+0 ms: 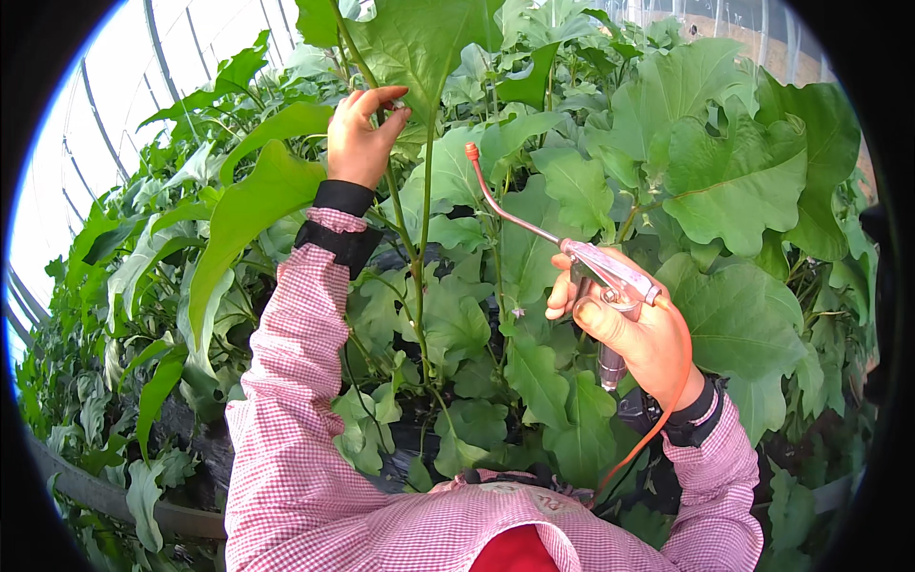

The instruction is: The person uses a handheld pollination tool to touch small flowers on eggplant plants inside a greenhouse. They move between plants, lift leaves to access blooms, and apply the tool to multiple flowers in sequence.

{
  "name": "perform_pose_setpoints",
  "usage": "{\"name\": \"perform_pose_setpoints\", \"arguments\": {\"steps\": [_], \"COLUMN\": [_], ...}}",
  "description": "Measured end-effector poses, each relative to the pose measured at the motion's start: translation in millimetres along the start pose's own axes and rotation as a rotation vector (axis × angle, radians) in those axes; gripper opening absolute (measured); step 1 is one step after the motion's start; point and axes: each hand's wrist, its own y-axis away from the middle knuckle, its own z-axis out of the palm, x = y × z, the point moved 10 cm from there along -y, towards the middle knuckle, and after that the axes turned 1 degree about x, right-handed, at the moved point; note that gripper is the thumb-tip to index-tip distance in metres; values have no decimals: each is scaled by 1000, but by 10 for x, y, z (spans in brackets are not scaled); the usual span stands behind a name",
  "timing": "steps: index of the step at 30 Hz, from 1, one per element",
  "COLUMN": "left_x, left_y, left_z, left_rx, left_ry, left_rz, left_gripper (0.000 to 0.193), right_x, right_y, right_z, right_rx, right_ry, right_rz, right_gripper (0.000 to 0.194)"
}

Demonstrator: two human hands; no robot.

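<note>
My left hand (pixel 361 136) is raised at the upper middle, beside the stem (pixel 397 204) of a tall eggplant plant. Its thumb and forefinger pinch a small pale plant part (pixel 398 105), mostly hidden by the fingers. In my right hand (pixel 636 332) is a hand-held spray gun (pixel 607 272) with a clear pinkish body and a trigger. Its thin bent metal wand (pixel 504 209) points up and left, ending in an orange nozzle (pixel 472 151) apart from the left hand. An orange hose (pixel 661 422) runs from the gun's rear down past my wrist.
Broad eggplant leaves (pixel 740 186) crowd around both arms. A large leaf (pixel 239 229) hangs left of my left forearm. A small pale purple flower (pixel 518 312) shows low in the middle. Greenhouse hoops (pixel 161 50) curve at the left, and dark plastic film (pixel 193 436) covers the ground.
</note>
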Motion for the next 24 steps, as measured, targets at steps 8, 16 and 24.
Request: {"name": "perform_pose_setpoints", "arguments": {"steps": [8,16,24], "left_x": [1,471,1457], "left_y": [216,1393,3786], "left_z": [134,114,842], "left_rx": [-66,-136,-1205], "left_ry": [34,217,169], "left_rz": [-56,-320,-769], "left_gripper": [48,40,16], "right_x": [74,-184,-818], "right_y": [397,1321,2794], "right_z": [-196,-683,-1940], "right_rx": [5,-89,-72], "right_ry": [-32,-62,7], "right_rz": [91,-61,-405], "right_gripper": [58,67,69]}}
